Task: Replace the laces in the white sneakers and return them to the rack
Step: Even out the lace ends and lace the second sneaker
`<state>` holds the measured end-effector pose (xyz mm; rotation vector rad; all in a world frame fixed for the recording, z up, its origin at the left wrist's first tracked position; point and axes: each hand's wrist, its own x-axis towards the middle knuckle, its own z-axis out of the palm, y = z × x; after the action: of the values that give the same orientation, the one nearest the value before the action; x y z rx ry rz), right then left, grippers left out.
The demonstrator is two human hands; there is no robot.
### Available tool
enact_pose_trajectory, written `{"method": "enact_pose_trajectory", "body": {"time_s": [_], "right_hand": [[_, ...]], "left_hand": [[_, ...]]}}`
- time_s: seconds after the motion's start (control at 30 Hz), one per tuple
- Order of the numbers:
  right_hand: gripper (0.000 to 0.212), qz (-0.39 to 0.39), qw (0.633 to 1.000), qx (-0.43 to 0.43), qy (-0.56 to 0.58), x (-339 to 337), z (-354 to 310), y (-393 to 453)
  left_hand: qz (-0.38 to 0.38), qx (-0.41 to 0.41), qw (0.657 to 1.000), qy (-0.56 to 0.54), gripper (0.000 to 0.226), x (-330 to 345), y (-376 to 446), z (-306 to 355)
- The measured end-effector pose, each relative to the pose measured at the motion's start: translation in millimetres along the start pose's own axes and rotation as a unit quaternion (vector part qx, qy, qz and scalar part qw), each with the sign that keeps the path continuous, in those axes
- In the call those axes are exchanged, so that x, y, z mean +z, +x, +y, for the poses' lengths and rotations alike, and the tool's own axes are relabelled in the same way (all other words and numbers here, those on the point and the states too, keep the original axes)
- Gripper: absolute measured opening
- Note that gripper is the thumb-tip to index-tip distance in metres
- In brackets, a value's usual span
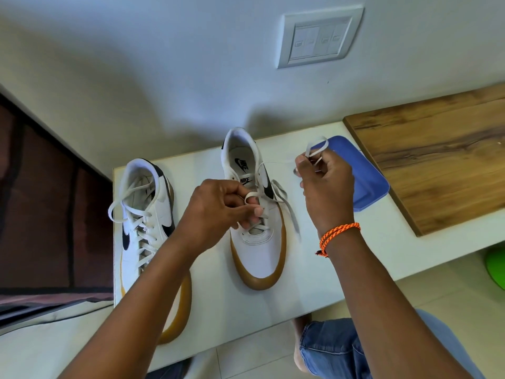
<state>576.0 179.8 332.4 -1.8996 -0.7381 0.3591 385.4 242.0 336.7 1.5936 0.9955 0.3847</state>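
Two white sneakers with black swooshes and gum-coloured soles stand on the white tabletop [218, 310], toes toward the person, heels toward the wall.

Left sneaker [147, 228]: laced through its eyelets, lace ends loose and looping over the collar. The left forearm crosses over its toe end.

Right sneaker [254, 214]: only partly laced. A white lace [284, 203] runs through the lowest eyelets near the toe; one flat length trails off the shoe's right side onto the tabletop.

Left hand [218, 212]: over the right sneaker's throat, fingers curled closed, thumb and fingertips pinching a short loop of lace just above the lower eyelets.

Right hand [326, 187]: raised to the right of the shoe, apart from it, fingers closed around the other end of the lace. A loop stands above the fingers, and a thin strand runs from the hand back to the shoe's upper eyelets. An orange cord bracelet [338, 236] sits on this wrist.

Blue lid-like plastic piece [369, 187]: flat on the tabletop behind the right hand. Wooden board [437, 160]: at the tabletop's right end, just beside the blue piece. Switch plate [319, 36] on the wall above. Rack: not in view.
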Motion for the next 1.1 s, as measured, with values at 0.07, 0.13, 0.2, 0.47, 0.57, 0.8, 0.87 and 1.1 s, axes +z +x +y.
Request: {"method": "enact_pose_trajectory", "body": {"time_s": [0.07,0.13,0.2,0.47,0.57,0.8,0.87,1.1], "right_hand": [[0.024,-0.009,1.000,0.002,-0.003,0,0,0],[0.022,-0.023,1.000,0.010,-0.013,0,1,-1],[0.021,-0.040,0.999,0.018,-0.014,-1,3,-1],[0.045,0.019,0.990,-0.089,-0.109,-1,-10,-14],[0.014,-0.087,0.980,-0.161,0.084,-1,-21,-22],[0.024,-0.386,0.909,-0.060,0.145,17,-32,-53],[0.016,-0.415,0.891,-0.057,0.172,7,-29,-41],[0.027,-0.459,0.884,-0.023,-0.084,-39,2,5]], "left_hand": [[-0.029,-0.010,0.998,-0.047,0.020,-2,-1,0],[-0.057,-0.020,0.993,-0.101,0.020,-5,-4,4],[-0.071,-0.024,0.986,-0.149,0.017,-10,-8,9],[-0.059,0.086,0.924,-0.367,0.013,-41,-18,19],[-0.057,0.128,0.879,-0.456,0.020,-53,-20,20],[0.021,0.119,0.855,-0.504,0.023,-67,-18,13],[0.056,0.094,0.863,-0.493,0.025,-70,-16,9],[0.115,0.027,0.905,-0.409,0.033,-72,-12,0]]}}
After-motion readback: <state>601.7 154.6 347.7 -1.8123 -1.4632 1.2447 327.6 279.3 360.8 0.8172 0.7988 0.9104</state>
